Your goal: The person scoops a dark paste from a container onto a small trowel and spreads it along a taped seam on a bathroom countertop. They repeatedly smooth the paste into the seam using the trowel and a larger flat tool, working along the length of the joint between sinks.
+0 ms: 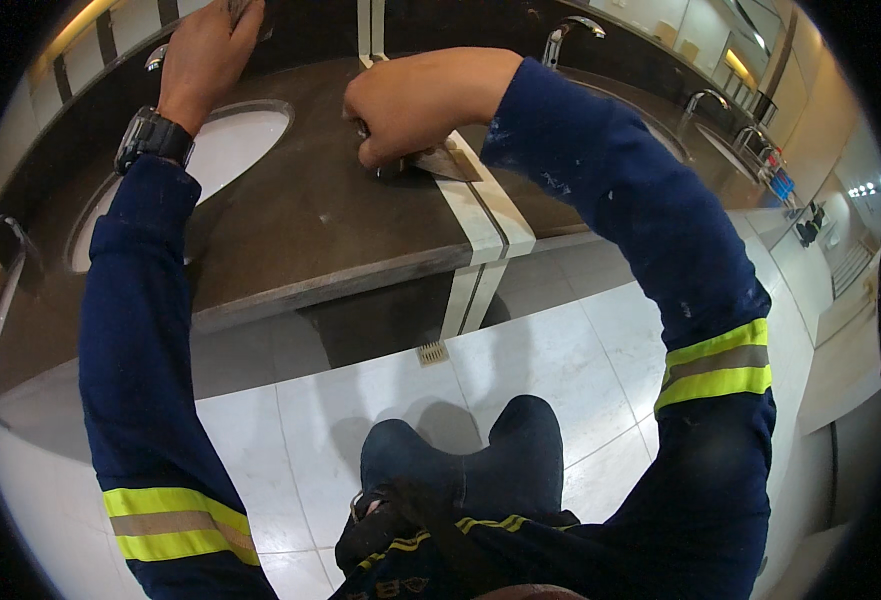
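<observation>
In my right hand (400,105) is a putty knife (452,164) with a triangular metal blade. The fingers wrap its handle, and the blade lies over pale masking tape (505,215). Two strips of this tape border a narrow dark joint across the brown countertop (310,235), and continue over its front edge and up the backsplash. My left hand (205,60), with a black watch (150,138) on the wrist, is raised at the upper left above a sink. Its fingers are closed around a greyish thing at the picture's edge, too little of which shows to name.
A white oval sink (245,150) is set into the counter left of the joint. More sinks and chrome faucets (572,30) line the counter on both sides. Below lies a white tiled floor (300,440) with a small drain grate (432,353).
</observation>
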### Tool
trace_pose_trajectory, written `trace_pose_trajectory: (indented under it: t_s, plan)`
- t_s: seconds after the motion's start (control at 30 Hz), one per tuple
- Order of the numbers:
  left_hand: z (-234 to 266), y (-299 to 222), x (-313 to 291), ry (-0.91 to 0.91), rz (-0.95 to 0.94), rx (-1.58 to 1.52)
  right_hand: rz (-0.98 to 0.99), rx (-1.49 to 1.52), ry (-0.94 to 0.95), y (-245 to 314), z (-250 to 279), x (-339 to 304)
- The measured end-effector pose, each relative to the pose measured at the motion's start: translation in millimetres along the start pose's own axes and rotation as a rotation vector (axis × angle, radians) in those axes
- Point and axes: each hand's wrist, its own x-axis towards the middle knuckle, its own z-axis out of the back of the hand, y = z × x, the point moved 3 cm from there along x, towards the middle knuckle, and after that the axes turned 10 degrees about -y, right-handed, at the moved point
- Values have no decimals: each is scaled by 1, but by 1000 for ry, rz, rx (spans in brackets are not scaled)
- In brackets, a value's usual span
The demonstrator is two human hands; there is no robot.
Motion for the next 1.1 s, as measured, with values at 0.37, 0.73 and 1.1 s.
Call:
trace_pose_trajectory:
  t_s: [0.37, 0.73, 1.1]
  plan:
    - [-10, 21, 0, 138, 47, 3, -85, -13, -44, 3, 42, -41]
    - [-11, 16, -1, 151, 73, -9, -25, -16, 84, 10, 10, -25]
    - [-10, 12, -1, 90, 25, -27, -122, 136, -67, -1, 89, -68]
